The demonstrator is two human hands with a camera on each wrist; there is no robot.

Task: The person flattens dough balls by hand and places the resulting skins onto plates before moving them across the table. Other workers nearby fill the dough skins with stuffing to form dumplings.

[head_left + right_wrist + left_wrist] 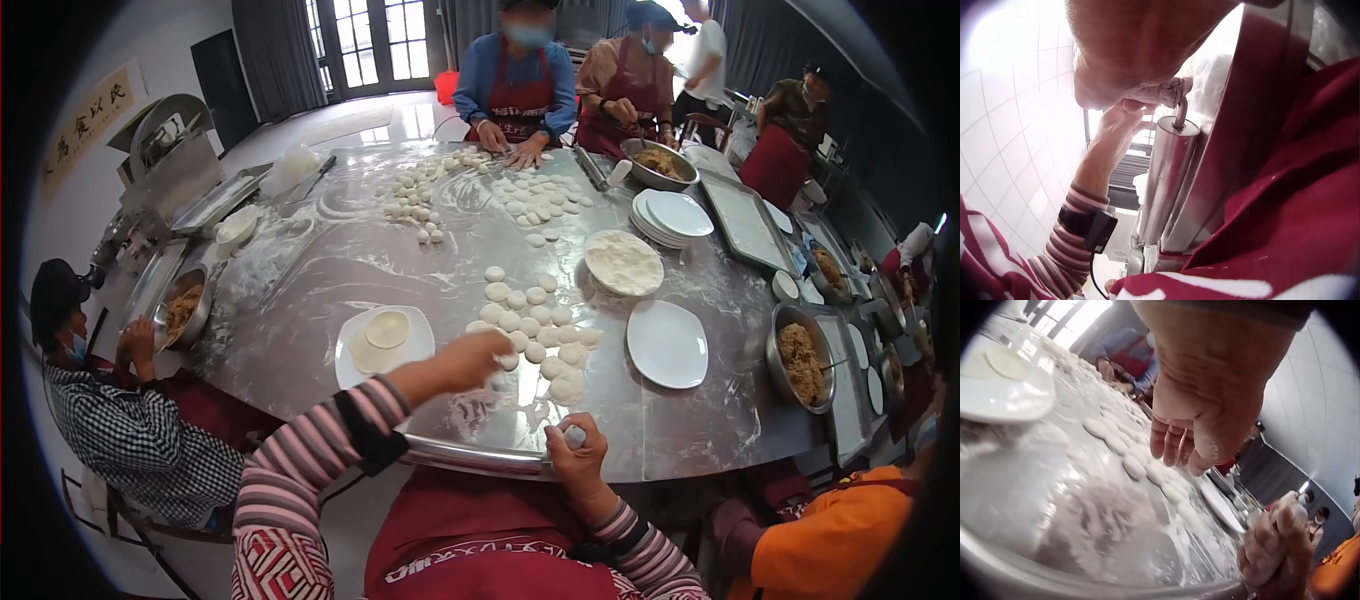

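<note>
In the head view my left hand (465, 360) reaches across the near part of the steel table, fingertips over the closest flattened dough pieces (535, 353). Its fingers hang loosely bent in the left wrist view, with no object showing between them. My right hand (582, 465) grips the pale handle (573, 437) of a steel roller at the front edge. The right wrist view shows the roller's cylinder (1169, 178) and its bent metal rod. Left of the dough, a white plate (350, 378) carries thin round wrappers (387, 329).
A bowl of flour (624, 264), a square white plate (668, 345) and a metal bowl of filling (800, 362) stand to the right. More dough pieces (410, 195) lie farther back. Several people work around the table, one in a checked shirt (150, 440) at left.
</note>
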